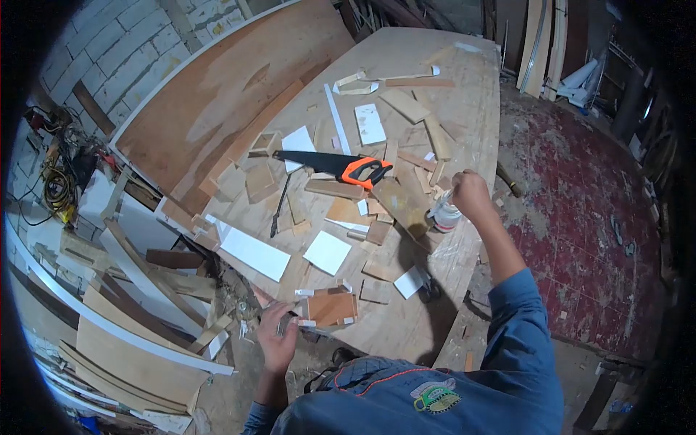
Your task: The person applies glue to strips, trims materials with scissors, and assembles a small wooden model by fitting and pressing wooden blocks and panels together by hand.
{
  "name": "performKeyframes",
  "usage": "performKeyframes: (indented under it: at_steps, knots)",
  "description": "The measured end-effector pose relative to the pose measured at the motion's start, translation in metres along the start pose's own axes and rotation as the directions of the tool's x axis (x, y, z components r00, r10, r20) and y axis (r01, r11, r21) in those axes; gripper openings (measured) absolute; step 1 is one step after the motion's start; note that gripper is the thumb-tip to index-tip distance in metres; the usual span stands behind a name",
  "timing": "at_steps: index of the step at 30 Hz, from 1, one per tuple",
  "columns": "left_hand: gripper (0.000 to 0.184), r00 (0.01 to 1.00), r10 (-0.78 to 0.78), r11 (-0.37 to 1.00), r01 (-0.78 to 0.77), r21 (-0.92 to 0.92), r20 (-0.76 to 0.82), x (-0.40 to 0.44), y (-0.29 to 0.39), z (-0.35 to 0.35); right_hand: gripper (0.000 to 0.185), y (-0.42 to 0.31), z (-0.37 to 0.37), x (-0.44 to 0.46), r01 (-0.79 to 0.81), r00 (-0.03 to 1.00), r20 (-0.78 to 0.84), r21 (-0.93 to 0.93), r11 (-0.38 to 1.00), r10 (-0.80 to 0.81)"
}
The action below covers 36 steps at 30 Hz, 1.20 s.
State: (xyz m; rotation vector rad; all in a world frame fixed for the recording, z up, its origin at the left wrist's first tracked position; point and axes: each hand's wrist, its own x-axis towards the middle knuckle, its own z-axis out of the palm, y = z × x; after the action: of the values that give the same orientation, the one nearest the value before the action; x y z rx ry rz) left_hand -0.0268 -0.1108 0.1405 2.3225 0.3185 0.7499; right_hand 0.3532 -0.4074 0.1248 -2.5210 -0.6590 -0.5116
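Observation:
My right hand (471,196) is closed in a pinch just above a white container (446,220) with a reddish band near its base. What the fingers hold there is too small to make out. My left hand (278,338) curls at the near edge of the table, round a small dark grey piece whose kind I cannot tell. Just right of it lies a shallow brown wooden panel (330,308) with small white pieces along its edges. A handsaw (326,164) with an orange and black handle rests among the offcuts, farther off than both hands.
Wood offcuts and white boards (254,248) are scattered over the plywood table (464,94). A thin dark tool (280,206) lies left of the saw. Behind leans a large wooden panel (239,94). Lumber (138,341) is stacked at left; red floor (573,217) shows at right.

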Motion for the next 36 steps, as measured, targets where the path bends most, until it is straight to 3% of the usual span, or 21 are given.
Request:
performKeyframes:
  at_steps: [3,7,8,9,11,15,17,18,20,21,23,29,30,32,33,35,36]
  knots:
    - [0.030,1.000,0.008,1.000,-0.007,-0.022,0.011,0.003,-0.001,0.001,0.006,0.001,-0.049,0.002,-0.045,0.986,-0.155,0.109,0.993,0.062]
    - [0.033,1.000,0.007,0.998,-0.005,-0.057,0.022,0.012,-0.008,0.005,0.005,0.006,-0.080,0.005,-0.072,0.947,-0.310,0.030,0.997,0.078]
    - [0.034,0.999,-0.005,0.998,0.007,-0.064,0.032,0.015,-0.009,0.008,0.006,0.003,-0.080,0.005,-0.027,0.977,-0.212,-0.064,0.998,0.013]
    - [0.035,0.999,-0.017,0.997,0.020,-0.069,0.043,0.019,-0.008,0.011,0.006,0.002,-0.069,0.005,-0.027,0.978,-0.210,-0.061,0.998,0.014]
    - [0.037,0.998,-0.010,0.997,0.014,-0.079,0.061,0.027,-0.003,0.020,0.005,0.005,-0.022,0.003,0.080,0.995,-0.043,-0.119,0.990,-0.086]
    - [0.043,0.985,-0.064,0.991,0.082,-0.107,0.161,0.039,0.002,0.040,0.008,0.035,0.057,-0.007,0.210,0.975,0.091,-0.068,0.975,-0.203]
    - [0.047,0.983,-0.063,0.992,0.081,-0.100,0.174,0.040,-0.003,0.048,0.011,0.054,0.081,-0.007,0.088,0.989,0.132,-0.123,0.988,-0.071]
    - [0.050,0.979,-0.040,0.993,0.061,-0.102,0.198,0.040,-0.005,0.052,0.011,0.054,0.078,-0.002,0.054,0.996,0.076,-0.124,0.991,-0.045]
    - [0.053,0.979,-0.055,0.994,0.073,-0.082,0.198,0.041,-0.004,0.056,0.011,0.045,0.060,0.004,-0.071,0.987,0.138,-0.128,0.989,0.088]
    - [0.055,0.975,-0.042,0.995,0.060,-0.079,0.216,0.042,-0.004,0.057,0.011,0.047,0.058,0.007,-0.057,0.986,0.148,-0.118,0.991,0.074]
    - [0.059,0.967,-0.046,0.995,0.066,-0.073,0.249,0.044,-0.009,0.061,0.012,0.056,0.050,0.013,-0.196,0.976,0.094,0.007,0.981,0.195]
    - [0.067,0.945,-0.108,0.975,0.161,-0.154,0.309,0.046,-0.018,0.090,0.015,0.050,-0.009,0.006,-0.326,0.936,-0.098,0.122,0.938,0.338]
    - [0.069,0.939,-0.125,0.971,0.182,-0.156,0.320,0.045,-0.024,0.095,0.015,0.051,-0.017,0.002,-0.323,0.937,-0.098,0.113,0.940,0.334]
    - [0.071,0.932,-0.151,0.964,0.212,-0.159,0.329,0.042,-0.034,0.103,0.016,0.057,-0.030,-0.012,-0.224,0.928,-0.277,0.119,0.967,0.249]
    - [0.072,0.924,-0.168,0.958,0.236,-0.164,0.344,0.041,-0.038,0.107,0.016,0.061,-0.035,-0.020,-0.217,0.932,-0.270,0.115,0.969,0.241]
    - [0.073,0.914,-0.206,0.946,0.278,-0.168,0.349,0.039,-0.046,0.113,0.016,0.064,-0.041,-0.036,-0.269,0.918,-0.091,0.573,0.774,0.387]
    - [0.073,0.913,-0.208,0.946,0.279,-0.166,0.352,0.039,-0.049,0.115,0.016,0.056,-0.039,-0.046,-0.266,0.925,-0.074,0.573,0.775,0.372]
